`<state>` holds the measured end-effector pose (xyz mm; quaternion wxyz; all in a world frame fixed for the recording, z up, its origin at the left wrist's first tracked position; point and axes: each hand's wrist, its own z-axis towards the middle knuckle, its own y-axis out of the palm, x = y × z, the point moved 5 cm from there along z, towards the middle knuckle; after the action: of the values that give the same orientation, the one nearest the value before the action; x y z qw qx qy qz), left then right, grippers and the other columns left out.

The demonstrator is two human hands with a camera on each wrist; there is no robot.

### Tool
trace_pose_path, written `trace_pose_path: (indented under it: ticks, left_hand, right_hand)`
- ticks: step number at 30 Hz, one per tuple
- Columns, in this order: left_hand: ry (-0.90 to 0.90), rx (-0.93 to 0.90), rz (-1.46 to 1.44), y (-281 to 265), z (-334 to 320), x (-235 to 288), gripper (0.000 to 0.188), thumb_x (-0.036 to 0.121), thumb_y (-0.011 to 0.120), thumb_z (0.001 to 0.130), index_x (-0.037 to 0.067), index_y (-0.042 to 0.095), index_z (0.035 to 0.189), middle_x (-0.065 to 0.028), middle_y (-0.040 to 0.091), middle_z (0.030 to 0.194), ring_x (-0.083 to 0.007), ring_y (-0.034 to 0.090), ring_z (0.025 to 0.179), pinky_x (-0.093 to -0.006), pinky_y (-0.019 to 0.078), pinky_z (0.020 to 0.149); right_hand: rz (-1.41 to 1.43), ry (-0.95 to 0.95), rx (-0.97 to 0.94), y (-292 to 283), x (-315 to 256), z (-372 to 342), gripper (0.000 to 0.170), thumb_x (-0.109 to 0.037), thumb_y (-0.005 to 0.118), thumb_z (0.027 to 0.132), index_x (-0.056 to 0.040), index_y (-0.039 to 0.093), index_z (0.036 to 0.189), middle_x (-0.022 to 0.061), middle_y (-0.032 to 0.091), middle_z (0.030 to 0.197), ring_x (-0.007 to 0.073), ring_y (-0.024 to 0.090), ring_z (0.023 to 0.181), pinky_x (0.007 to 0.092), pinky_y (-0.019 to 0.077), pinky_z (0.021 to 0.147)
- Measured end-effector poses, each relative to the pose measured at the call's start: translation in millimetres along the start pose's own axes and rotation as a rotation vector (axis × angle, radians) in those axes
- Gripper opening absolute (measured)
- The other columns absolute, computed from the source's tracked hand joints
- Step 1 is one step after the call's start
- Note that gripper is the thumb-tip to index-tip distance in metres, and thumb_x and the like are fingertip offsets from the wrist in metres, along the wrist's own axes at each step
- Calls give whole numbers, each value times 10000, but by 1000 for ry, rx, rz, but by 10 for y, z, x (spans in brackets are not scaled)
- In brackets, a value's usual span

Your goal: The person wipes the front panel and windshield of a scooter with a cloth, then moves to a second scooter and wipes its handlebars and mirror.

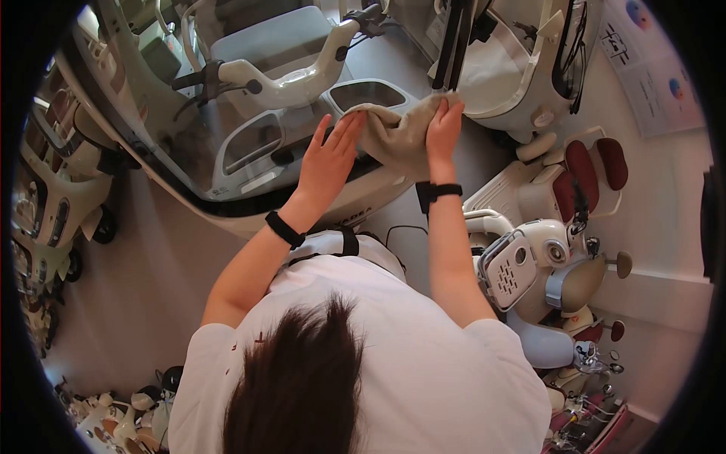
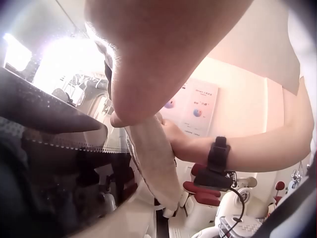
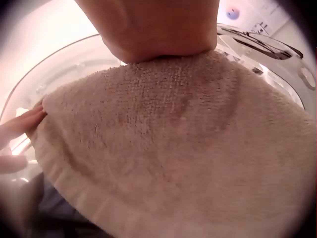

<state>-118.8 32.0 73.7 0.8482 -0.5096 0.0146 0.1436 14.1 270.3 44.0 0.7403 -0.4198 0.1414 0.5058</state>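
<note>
A beige terry cloth (image 1: 401,140) is stretched between both hands, sagging in folds at the middle. My right hand (image 1: 444,135) grips its right end, with fingers curled round the fabric. At the other end, my left hand (image 1: 330,160) holds the upper left edge by the fingertips, its fingers long and mostly straight. Close up in the right wrist view, the cloth (image 3: 163,139) covers most of the picture, and the left fingers (image 3: 25,124) meet its left corner. Beyond the hands is a white vehicle's clear windshield (image 1: 197,144), with handlebars (image 1: 295,79) behind it.
Small scooters with dark red seats (image 1: 582,181) stand close by on the right, one carrying a round headlight (image 1: 556,251). More scooters (image 1: 68,189) line the left side. Another white vehicle (image 1: 507,76) is at the upper right, near a wall poster (image 1: 650,64).
</note>
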Motion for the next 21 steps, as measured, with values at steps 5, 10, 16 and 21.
trace_pose_path:
  ticks: [5,10,16,21]
  left_hand:
    - [84,-86,86,124,-157,134,610,164,590,916,55,519,1512,-25,381,1663,-168,294,1556,-413,163,1310]
    - [171,-121,17,240,-300,220,646,165,583,908,60,490,1539,-22,370,1670,-155,282,1560,-409,154,1312]
    - [120,-66,3,100,-89,68,672,170,597,891,70,485,1546,-6,384,1664,-146,296,1554,-455,148,1310]
    - [-37,49,-15,2,289,-49,645,148,596,897,69,504,1530,-15,419,1640,-149,329,1540,-474,191,1295]
  right_hand:
    - [48,40,-80,-125,368,-587,319,-275,490,1110,44,507,1116,315,605,1050,539,567,975,524,460,827]
    - [29,35,-119,-163,476,-800,338,-297,489,1113,39,516,1144,299,609,1068,525,578,988,507,470,834]
    - [142,183,-155,-195,374,-679,371,-334,491,1116,32,520,1170,283,625,1066,500,602,1016,479,483,865]
    - [203,99,-204,-130,180,-161,309,-304,499,1109,0,514,1166,269,639,1065,509,599,1005,496,488,848]
